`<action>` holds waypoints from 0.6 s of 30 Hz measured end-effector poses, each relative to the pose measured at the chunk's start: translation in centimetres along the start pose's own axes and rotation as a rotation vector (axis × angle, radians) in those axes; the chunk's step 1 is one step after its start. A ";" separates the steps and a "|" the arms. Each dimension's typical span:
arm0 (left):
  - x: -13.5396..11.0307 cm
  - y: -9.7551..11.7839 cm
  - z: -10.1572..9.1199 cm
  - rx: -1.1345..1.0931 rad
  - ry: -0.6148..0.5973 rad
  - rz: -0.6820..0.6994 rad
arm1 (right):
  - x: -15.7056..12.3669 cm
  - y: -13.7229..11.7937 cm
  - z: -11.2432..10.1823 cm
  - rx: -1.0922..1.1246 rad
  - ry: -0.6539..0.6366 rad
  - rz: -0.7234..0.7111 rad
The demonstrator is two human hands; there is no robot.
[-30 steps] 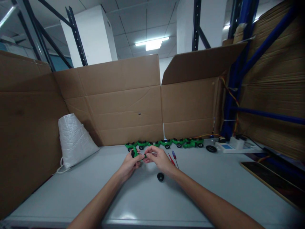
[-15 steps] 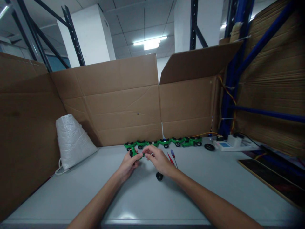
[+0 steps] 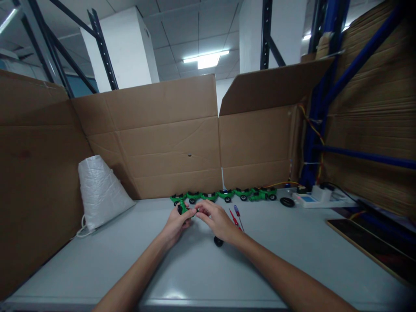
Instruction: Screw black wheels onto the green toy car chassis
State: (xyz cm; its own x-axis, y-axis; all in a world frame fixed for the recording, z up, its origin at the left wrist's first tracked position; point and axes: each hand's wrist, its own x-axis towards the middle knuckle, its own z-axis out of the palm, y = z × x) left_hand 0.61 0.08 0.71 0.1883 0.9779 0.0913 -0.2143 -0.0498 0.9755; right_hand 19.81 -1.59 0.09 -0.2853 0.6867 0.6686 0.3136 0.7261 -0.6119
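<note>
My left hand is closed around a green toy vehicle with black parts, held just above the table. Against its right end, the fingertips of my right hand are pinched together; whatever sits between them is too small to make out. A black wheel lies on the table below my right hand, partly covered by the wrist. Two screwdrivers, one with a red handle and one with a blue handle, rest just right of that hand.
Several green toy vehicles stand in a row along the cardboard wall. A black ring and a white power strip are at the back right. A white padded bag leans at the left. A dark panel lies at right.
The fingertips of my right hand have closed in on the end of the green toy vehicle. My left hand keeps its hold, and the view has shifted slightly.
</note>
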 end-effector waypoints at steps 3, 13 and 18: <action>0.0 -0.1 0.0 -0.004 -0.003 -0.001 | 0.0 -0.1 0.1 -0.009 0.005 0.001; 0.1 -0.1 0.1 -0.040 -0.017 -0.026 | 0.0 1.0 0.4 -0.001 0.041 0.036; 0.3 -0.1 0.1 -0.085 0.017 -0.044 | 0.0 0.6 0.1 -0.012 0.031 0.017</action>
State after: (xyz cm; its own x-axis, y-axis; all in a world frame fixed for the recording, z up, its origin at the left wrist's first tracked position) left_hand 0.79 0.35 0.70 0.1835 0.9820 0.0450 -0.2873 0.0098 0.9578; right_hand 19.89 -1.08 -0.33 -0.2518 0.6971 0.6713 0.3292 0.7139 -0.6180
